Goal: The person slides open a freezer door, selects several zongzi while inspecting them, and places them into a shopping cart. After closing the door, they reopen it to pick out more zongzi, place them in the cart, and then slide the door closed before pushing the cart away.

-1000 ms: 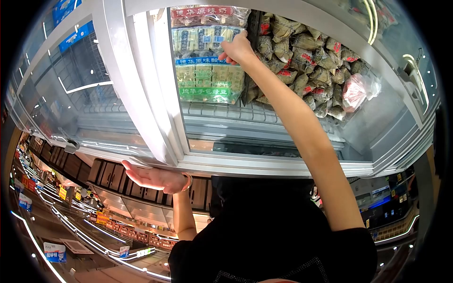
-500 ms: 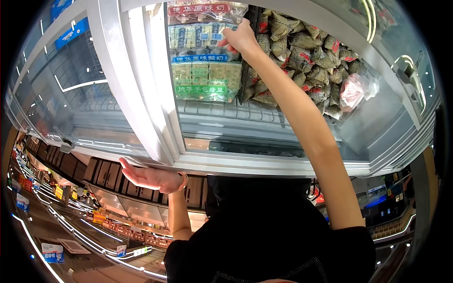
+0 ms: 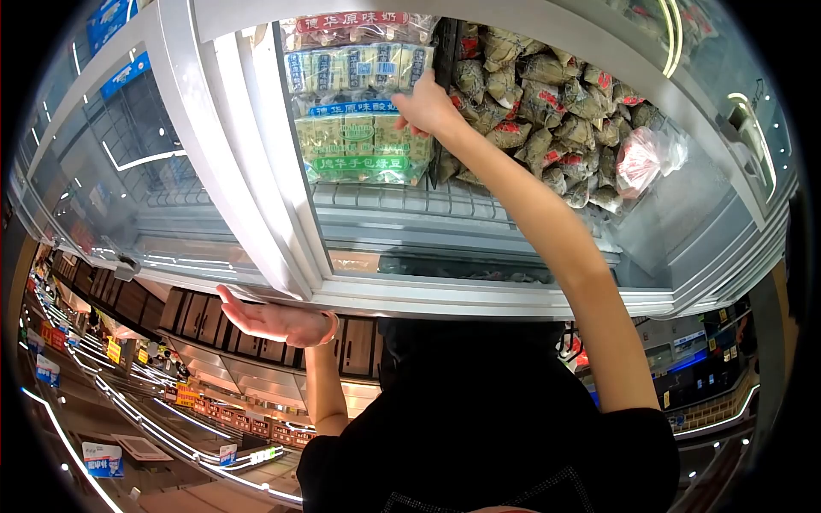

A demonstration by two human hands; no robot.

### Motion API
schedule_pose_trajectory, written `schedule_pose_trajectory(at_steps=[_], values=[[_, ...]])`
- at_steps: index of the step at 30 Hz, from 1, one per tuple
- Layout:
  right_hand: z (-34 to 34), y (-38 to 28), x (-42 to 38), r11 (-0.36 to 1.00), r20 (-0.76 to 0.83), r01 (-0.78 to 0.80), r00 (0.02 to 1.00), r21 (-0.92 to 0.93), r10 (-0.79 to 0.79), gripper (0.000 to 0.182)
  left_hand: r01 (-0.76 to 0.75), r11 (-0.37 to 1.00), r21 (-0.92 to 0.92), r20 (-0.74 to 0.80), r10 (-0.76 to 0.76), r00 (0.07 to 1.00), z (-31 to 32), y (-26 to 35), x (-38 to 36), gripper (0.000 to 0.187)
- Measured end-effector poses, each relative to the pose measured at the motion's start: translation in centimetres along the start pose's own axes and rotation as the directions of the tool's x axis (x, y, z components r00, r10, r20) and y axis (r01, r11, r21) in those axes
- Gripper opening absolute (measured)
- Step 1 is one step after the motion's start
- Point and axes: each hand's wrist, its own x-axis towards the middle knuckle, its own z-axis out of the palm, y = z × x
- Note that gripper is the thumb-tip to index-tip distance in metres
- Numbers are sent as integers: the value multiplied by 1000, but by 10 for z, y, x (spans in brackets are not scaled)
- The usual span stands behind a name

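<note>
Two hands reach toward a freezer, whose pale front rim (image 3: 479, 301) crosses the view, with brown cabinets (image 3: 244, 342) and a blue-and-white sign (image 3: 103, 460) of the shop beyond, in a strongly curved picture. On its left side we see a glass panel (image 3: 171, 171) in a thick white frame; to the right of that frame we look straight down into the compartment. Clear packs of ice bars fill the left part in a column: a red-labelled pack (image 3: 359, 28), a blue-labelled pack (image 3: 355, 70) and a green-labelled pack (image 3: 359, 141), nearest the rim. Beyond a dark divider (image 3: 444, 60) lie heaped leaf-wrapped bundles (image 3: 540, 103), olive, lumpy and pointed, some with red labels, and a knotted translucent bag (image 3: 641, 162) bulging with something reddish. Over the right edge of the blue-labelled pack, near the divider, we find our right hand (image 3: 428, 107), fingers partly curled; we cannot tell whether they pinch the slick, crinkled film. Our left hand (image 3: 278, 325), a smooth band (image 3: 333, 327) around its wrist, holds nothing, palm up and fingers spread loosely beside the rim
</note>
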Motion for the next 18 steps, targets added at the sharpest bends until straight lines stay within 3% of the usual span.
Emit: schedule_pose_trajectory(at_steps=[3,4,8,11,14,18], values=[[10,20,-8,988,132,-73,987,-138,91,67,-10,1000,11,1,10,1000,0,0,1,82],[11,25,-14,981,124,-35,991,-192,59,59,-13,1000,15,1,13,1000,-1,-1,1,82],[32,60,-5,944,33,3,999,-329,9,59,13,1000,0,-7,-13,1000,-3,-2,-1,84],[30,56,-9,962,47,-35,998,-273,50,64,21,999,-37,-26,-22,999,0,-1,0,85],[10,33,-41,983,164,-66,982,-172,95,72,9,997,-75,-18,-11,1000,3,1,1,86],[-18,24,-99,974,153,160,979,-160,-136,68,-9,998,-57,-55,6,998,0,-3,-1,84]])
